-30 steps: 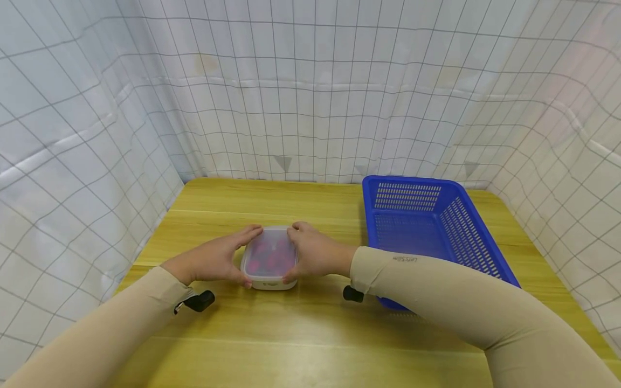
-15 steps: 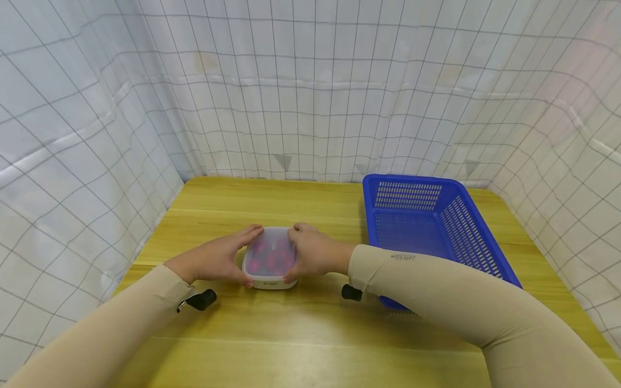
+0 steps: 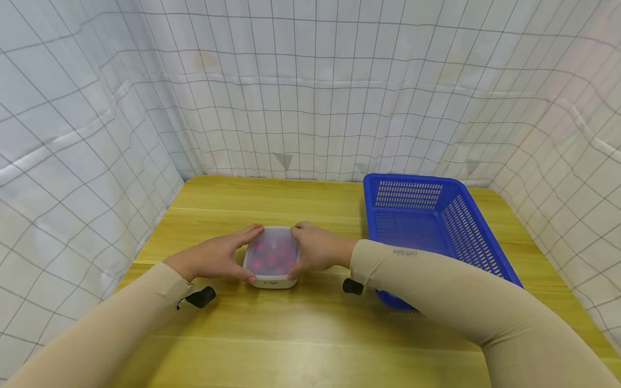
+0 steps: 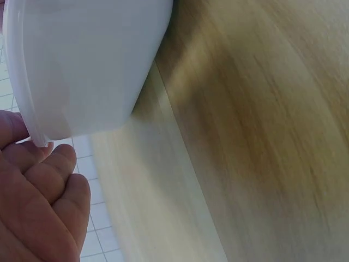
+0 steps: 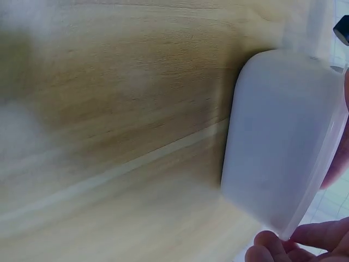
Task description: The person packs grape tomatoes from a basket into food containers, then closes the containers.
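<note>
A white food container (image 3: 273, 283) stands on the wooden table, its translucent lid (image 3: 273, 245) lying over it. Several red round things (image 3: 271, 262) show blurred through the lid. My left hand (image 3: 219, 257) grips the lid's left side, thumb at the near corner and fingers at the far one. On the other side my right hand (image 3: 320, 250) holds the lid's edge the same way. Curled fingers (image 4: 60, 169) meet the rim's corner in the left wrist view. Fingertips pinch the rim beside the container's wall (image 5: 283, 125) in the right wrist view.
A blue perforated plastic basket (image 3: 368, 215) stands on the right of the wooden table (image 3: 301, 334), partly behind my right sleeve (image 3: 436, 285). White grid-patterned curtains (image 3: 310, 108) enclose the table at the back and both sides.
The container and both hands have shifted very slightly to the right. The red things show more distinctly through the lid. Both hands keep their hold; the basket stays put.
</note>
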### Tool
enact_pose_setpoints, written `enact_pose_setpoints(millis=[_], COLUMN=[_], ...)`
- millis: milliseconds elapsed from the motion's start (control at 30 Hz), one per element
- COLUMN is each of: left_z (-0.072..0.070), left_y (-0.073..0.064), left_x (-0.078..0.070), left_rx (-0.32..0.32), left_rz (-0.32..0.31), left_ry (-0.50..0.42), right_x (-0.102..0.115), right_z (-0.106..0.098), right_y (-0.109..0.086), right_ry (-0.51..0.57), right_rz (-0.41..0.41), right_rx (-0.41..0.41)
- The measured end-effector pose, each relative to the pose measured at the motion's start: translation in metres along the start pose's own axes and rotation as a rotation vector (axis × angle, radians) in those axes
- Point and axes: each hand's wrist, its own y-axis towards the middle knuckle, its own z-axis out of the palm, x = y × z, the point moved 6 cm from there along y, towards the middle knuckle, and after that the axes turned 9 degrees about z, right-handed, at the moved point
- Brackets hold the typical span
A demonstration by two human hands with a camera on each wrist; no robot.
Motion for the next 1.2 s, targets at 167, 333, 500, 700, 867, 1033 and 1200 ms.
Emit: enact_pose_setpoints(millis=[167, 333, 500, 700, 867, 1033, 1200], left_z=[0.000, -0.001, -0.002, -0.002, -0.005, -0.007, -0.008], left_y=[0.001, 0.003, 0.003, 0.005, 0.007, 0.011, 0.013], left_x=[0.001, 0.000, -0.001, -0.001, -0.004, -0.009, -0.011], left_rx=[-0.003, -0.005, -0.006, -0.004, 0.027, 0.058, 0.075], left_rz=[-0.009, -0.011, -0.008, -0.007, -0.025, -0.042, -0.057], left_ry=[0.006, -0.007, -0.008, 0.040, 0.103, 0.150, 0.135], right_x=[0.000, 0.002, 0.003, 0.004, 0.004, 0.004, 0.003], right_z=[-0.001, -0.003, -0.003, -0.002, -0.001, 0.000, 0.000], right_y=[-0.001, -0.002, -0.003, -0.001, 0.002, 0.005, 0.004], right_ry=[-0.016, -0.026, -0.037, -0.066, -0.085, -0.101, -0.091], right_rz=[0.006, 0.017, 0.032, 0.041, 0.043, 0.035, 0.037], right_rx=[-0.007, -0.009, -0.012, -0.027, -0.033, -0.044, -0.043])
